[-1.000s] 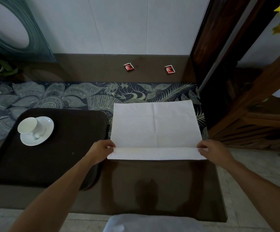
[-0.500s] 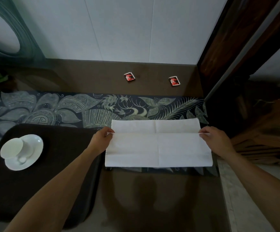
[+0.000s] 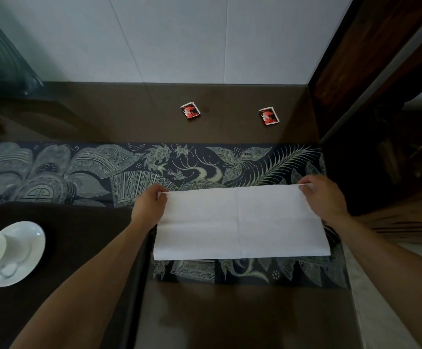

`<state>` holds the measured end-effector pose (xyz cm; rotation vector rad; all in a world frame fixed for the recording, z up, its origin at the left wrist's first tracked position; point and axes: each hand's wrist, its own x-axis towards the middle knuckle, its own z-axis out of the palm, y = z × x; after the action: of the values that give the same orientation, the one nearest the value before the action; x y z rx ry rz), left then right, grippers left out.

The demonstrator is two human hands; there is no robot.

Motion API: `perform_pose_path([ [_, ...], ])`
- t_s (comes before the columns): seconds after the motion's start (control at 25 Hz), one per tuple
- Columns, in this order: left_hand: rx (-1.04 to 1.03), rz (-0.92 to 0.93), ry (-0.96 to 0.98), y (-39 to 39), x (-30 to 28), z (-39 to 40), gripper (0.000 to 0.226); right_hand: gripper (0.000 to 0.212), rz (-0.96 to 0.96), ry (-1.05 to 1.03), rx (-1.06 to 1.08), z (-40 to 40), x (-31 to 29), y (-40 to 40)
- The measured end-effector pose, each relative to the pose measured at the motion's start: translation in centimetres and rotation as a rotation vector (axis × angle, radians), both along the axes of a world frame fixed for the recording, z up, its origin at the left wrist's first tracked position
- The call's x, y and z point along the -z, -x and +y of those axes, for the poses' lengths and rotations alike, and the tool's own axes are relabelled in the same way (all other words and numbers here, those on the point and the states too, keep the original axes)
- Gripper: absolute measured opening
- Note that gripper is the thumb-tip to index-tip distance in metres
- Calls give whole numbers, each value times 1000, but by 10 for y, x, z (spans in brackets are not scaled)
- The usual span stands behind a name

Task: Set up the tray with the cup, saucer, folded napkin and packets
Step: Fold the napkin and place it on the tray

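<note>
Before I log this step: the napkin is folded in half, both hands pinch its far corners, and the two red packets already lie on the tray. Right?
Not quite. In the head view the two red packets lie on the bare table near the wall, not on the tray. The rest holds: the left hand and right hand pinch the folded napkin at its far corners.

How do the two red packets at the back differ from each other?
The left packet lies nearer the middle of the counter; the right packet lies closer to the wooden frame and slightly nearer the person. Both are red with white edges, flat on the bare counter, off the tray, untouched.
</note>
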<state>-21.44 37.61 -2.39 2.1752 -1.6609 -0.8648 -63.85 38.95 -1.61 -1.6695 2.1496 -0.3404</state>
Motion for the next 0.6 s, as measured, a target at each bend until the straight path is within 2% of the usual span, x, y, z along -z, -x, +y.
perform_pose_path([
  [0.24,20,-169,65,3,14,-5,15,11,177,10,4,-5,19,-4],
  [0.4,19,-257,106,4,20,-4,14,13,237,-2,96,-1,24,-9],
  [0.52,1,-328,140,11,20,1,23,28,289,42,157,7,22,-17],
  [0.6,22,-378,219,24,17,10,32,41,307,139,92,18,18,-33],
])
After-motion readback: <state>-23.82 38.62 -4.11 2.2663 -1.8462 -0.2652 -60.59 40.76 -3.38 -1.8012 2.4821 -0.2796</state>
